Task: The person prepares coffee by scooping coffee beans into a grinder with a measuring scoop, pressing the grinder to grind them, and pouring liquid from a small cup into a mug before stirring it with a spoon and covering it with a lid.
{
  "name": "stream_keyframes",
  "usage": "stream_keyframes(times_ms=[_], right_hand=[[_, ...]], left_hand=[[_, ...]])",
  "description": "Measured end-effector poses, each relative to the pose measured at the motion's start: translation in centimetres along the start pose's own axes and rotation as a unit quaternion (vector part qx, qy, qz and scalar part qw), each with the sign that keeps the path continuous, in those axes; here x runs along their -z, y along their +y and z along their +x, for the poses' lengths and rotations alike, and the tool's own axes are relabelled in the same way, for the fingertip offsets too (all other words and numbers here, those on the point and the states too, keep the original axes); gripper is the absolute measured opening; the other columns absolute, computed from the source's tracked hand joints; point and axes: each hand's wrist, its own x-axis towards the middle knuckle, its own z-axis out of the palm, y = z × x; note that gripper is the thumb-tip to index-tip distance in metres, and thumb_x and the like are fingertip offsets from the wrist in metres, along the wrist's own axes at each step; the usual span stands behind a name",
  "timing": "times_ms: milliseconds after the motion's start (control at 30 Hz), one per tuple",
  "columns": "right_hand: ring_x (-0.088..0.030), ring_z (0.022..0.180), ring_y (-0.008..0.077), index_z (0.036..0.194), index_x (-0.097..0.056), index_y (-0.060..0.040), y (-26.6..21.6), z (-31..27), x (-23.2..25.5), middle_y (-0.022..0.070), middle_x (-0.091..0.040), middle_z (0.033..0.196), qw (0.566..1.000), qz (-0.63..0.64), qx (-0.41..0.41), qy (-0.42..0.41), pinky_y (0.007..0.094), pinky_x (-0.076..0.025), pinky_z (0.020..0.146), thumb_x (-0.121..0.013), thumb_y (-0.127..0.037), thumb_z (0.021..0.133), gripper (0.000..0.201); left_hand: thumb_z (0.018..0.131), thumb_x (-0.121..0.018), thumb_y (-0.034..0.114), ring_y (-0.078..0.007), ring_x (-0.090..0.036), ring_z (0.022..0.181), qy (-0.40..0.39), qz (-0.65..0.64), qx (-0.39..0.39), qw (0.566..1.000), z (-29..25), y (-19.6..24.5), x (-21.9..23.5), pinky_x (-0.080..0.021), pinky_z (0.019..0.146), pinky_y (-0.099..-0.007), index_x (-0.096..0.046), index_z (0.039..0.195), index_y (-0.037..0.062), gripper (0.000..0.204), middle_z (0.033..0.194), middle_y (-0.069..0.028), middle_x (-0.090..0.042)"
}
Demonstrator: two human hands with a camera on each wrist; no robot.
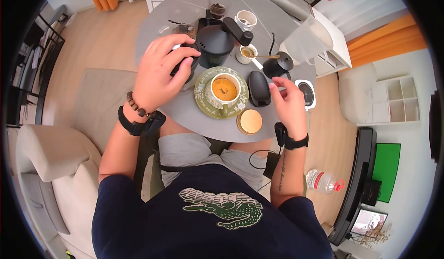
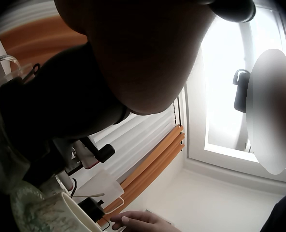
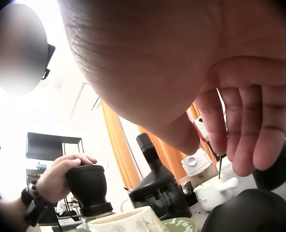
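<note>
My left hand point(image 1: 159, 71) grips a black cup-shaped piece point(image 3: 88, 188) from above, at the table's left side. That piece is flared and narrows to a collar over a clear base. Just right of it stands a patterned cup point(image 1: 225, 91) of orange-brown coffee on a green saucer point(image 1: 203, 102) with white lettering. My right hand point(image 1: 290, 102) is raised beside a black oval object point(image 1: 259, 89), its fingers loosely extended and holding nothing. In the right wrist view those fingers point(image 3: 251, 130) hang above the same oval object.
Behind the coffee stands a black-topped crank grinder point(image 1: 215, 40). Nearby are a small white handled cup point(image 1: 246, 54), a black pot point(image 1: 278, 65), a clear pitcher point(image 1: 305, 41) and another white cup point(image 1: 245, 20). A round wooden lid point(image 1: 250, 121) lies near the front edge.
</note>
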Motion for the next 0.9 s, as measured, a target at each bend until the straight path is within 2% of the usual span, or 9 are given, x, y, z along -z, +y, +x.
stream_keyframes(times_ms=[100,133,167,233,267,467,633,733,900], right_hand=[[-0.078,0.078,0.0291,0.129,-0.078,0.0039,0.0,2.4,-1.7,0.0223,-0.083,0.117,0.999,-0.042,0.022,0.015,0.0427,-0.062,0.077,-0.079,-0.024,0.104,0.037],[-0.080,0.088,0.0376,0.129,-0.078,0.0046,-0.4,3.0,-2.2,0.0250,-0.082,0.121,0.997,-0.080,0.014,0.008,0.0481,-0.063,0.085,-0.077,-0.026,0.105,0.039],[-0.080,0.088,0.0376,0.129,-0.078,0.0046,0.0,3.6,-2.8,0.0250,-0.082,0.121,0.997,-0.080,0.018,0.006,0.0481,-0.063,0.085,-0.077,-0.026,0.105,0.039],[-0.080,0.099,0.0433,0.129,-0.078,0.0044,0.5,4.5,-4.2,0.0262,-0.082,0.120,0.988,-0.142,0.060,0.023,0.0512,-0.062,0.093,-0.076,-0.028,0.105,0.040],[-0.078,0.108,0.0460,0.129,-0.078,0.0037,0.8,4.8,-4.7,0.0262,-0.082,0.118,0.988,-0.145,0.043,0.016,0.0528,-0.062,0.096,-0.077,-0.028,0.105,0.040],[-0.078,0.104,0.0450,0.123,-0.081,0.0020,0.2,6.0,-6.2,0.0243,-0.083,0.107,0.986,-0.166,0.014,-0.002,0.0537,-0.061,0.094,-0.077,-0.027,0.103,0.035],[-0.077,0.103,0.0466,0.118,-0.083,-0.0002,0.6,7.0,-7.0,0.0261,-0.082,0.106,0.984,-0.178,0.027,-0.001,0.0545,-0.061,0.092,-0.078,-0.028,0.103,0.032],[-0.077,0.102,0.0474,0.114,-0.084,-0.0011,0.6,7.4,-7.3,0.0270,-0.081,0.106,0.984,-0.178,0.025,-0.009,0.0548,-0.061,0.092,-0.079,-0.028,0.102,0.030],[-0.077,0.101,0.0472,0.109,-0.085,-0.0018,1.4,7.9,-8.0,0.0269,-0.081,0.104,0.983,-0.177,0.039,-0.004,0.0550,-0.061,0.091,-0.079,-0.030,0.103,0.029]], left_hand=[[0.098,-0.073,0.007,-0.0328,-0.069,0.126,0.000,0.005,-0.001,1.000,0.0,0.1,0.1,-0.053,0.110,-0.0468,-0.083,0.113,0.0101,0.018,0.135,-0.0069,-0.075],[0.098,-0.073,0.007,-0.0324,-0.069,0.127,0.000,0.000,0.001,1.000,0.0,0.1,0.1,-0.053,0.111,-0.0470,-0.083,0.113,0.0103,0.018,0.135,-0.0069,-0.076],[0.098,-0.073,0.007,-0.0324,-0.069,0.127,0.003,0.003,0.003,1.000,0.0,0.1,0.2,-0.053,0.111,-0.0470,-0.083,0.113,0.0103,0.018,0.135,-0.0069,-0.076],[0.098,-0.073,0.007,-0.0320,-0.069,0.127,-0.002,-0.005,0.003,1.000,0.0,0.1,0.2,-0.053,0.111,-0.0469,-0.083,0.113,0.0101,0.017,0.135,-0.0067,-0.076],[0.098,-0.073,0.007,-0.0320,-0.069,0.127,0.000,-0.003,0.006,1.000,0.0,0.1,0.2,-0.053,0.111,-0.0469,-0.083,0.113,0.0101,0.017,0.135,-0.0067,-0.076],[0.098,-0.073,0.006,-0.0319,-0.069,0.127,0.003,-0.010,0.004,1.000,-0.1,0.0,0.2,-0.053,0.111,-0.0464,-0.082,0.113,0.0090,0.017,0.135,-0.0064,-0.076],[0.099,-0.075,0.013,-0.0302,-0.071,0.123,0.021,-0.004,-0.003,1.000,-0.1,-0.1,-0.1,-0.053,0.110,-0.0466,-0.082,0.110,0.0127,0.014,0.131,-0.0028,-0.076],[0.098,-0.073,0.007,-0.0315,-0.070,0.125,0.005,-0.006,-0.002,1.000,-0.1,0.0,0.2,-0.053,0.110,-0.0464,-0.081,0.113,0.0088,0.017,0.135,-0.0061,-0.076],[0.098,-0.074,0.007,-0.0312,-0.070,0.124,0.006,-0.006,-0.002,1.000,-0.1,0.0,0.2,-0.053,0.110,-0.0463,-0.081,0.113,0.0090,0.016,0.135,-0.0057,-0.076]])
